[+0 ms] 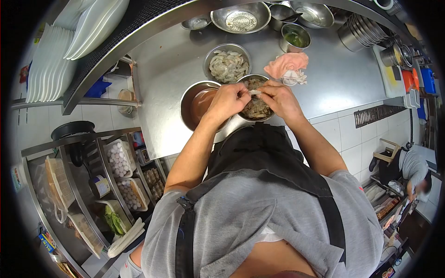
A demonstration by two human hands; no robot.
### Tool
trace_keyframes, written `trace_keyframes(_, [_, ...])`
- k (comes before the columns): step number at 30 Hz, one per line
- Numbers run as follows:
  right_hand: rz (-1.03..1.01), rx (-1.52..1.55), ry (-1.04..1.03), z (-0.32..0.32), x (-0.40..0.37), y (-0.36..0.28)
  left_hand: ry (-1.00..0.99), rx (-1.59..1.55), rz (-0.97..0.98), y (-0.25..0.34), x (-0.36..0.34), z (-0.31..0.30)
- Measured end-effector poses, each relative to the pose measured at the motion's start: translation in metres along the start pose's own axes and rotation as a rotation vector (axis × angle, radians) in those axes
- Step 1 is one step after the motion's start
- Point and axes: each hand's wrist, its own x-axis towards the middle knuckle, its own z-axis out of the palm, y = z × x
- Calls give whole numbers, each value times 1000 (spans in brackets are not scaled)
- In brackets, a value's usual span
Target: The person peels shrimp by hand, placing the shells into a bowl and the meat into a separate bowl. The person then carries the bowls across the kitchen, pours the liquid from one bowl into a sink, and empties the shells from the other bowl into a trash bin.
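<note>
A shrimp (254, 92) is pinched between my two hands, above a metal bowl (239, 114) of shrimp and shells. My left hand (228, 103) closes its fingertips on one end of it. From the other side, my right hand (281, 100) grips it with thumb and fingers. Beyond the hands, a second metal bowl (207, 52) holds a pile of peeled grey shrimp (228, 66). To the left, partly behind my left wrist, stands a larger steel bowl (184, 106) with brownish-red liquid (200, 103) inside.
A crumpled pink cloth (287, 65) lies right of the bowls, near a metal cup (295, 39) with green contents. More metal bowls (241, 18) line the table's back. A shelf of plates (51, 65) overhangs at left. Another person (410, 169) sits at far right.
</note>
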Motion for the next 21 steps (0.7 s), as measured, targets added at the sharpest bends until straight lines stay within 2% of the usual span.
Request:
trace_keyframes(5, [12, -29, -23, 3, 0, 10, 37, 107, 5, -1, 2, -11])
trace_keyframes(9, [-36, -58, -60, 0, -6, 16, 172, 180, -29, -16, 11, -31])
trace_keyframes(11, [-43, -137, -60, 1, -8, 12, 381, 269, 109, -34, 19, -36])
trace_keyframes(15, [29, -64, -50, 0, -11, 4, 452, 369, 116, -41, 16, -63])
trace_keyframes(18, [53, 14, 11, -5, -14, 7, 73, 413, -250, -33, -1, -82])
trace_keyframes(19, [100, 40, 2, -8, -15, 8, 73, 414, -253, -42, -3, -80])
trace_keyframes(21, [145, 68, -11, -10, -15, 9, -204, 547, -321, -70, -8, -67])
